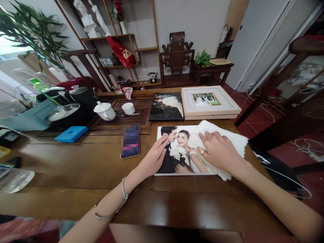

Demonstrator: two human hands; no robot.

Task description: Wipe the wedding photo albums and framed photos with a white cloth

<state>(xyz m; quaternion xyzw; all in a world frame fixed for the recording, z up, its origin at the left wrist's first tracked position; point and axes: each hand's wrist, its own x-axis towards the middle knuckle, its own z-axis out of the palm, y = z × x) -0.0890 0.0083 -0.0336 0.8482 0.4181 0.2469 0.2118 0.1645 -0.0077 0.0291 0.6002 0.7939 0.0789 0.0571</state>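
Observation:
A photo panel [177, 158] with a portrait of a couple lies flat on the wooden table, close to its front edge. My left hand [157, 152] rests on the panel's left side, fingers stretched out and held together. On the panel's right part lies a white cloth [230, 135], which hangs past the panel's right and lower edges. My right hand [217, 148] presses on the cloth with fingers spread over it, a ring on one finger. A phone [130, 141] with its screen lit lies left of the panel.
Behind the panel are a dark photo album [165, 111] and a pale boxed picture frame [210, 111]. Further left stand a white lidded cup [104, 110], a small white bowl [128, 108], a glass-lidded pot [63, 113] and a blue box [71, 134]. The table [83, 168] extends left.

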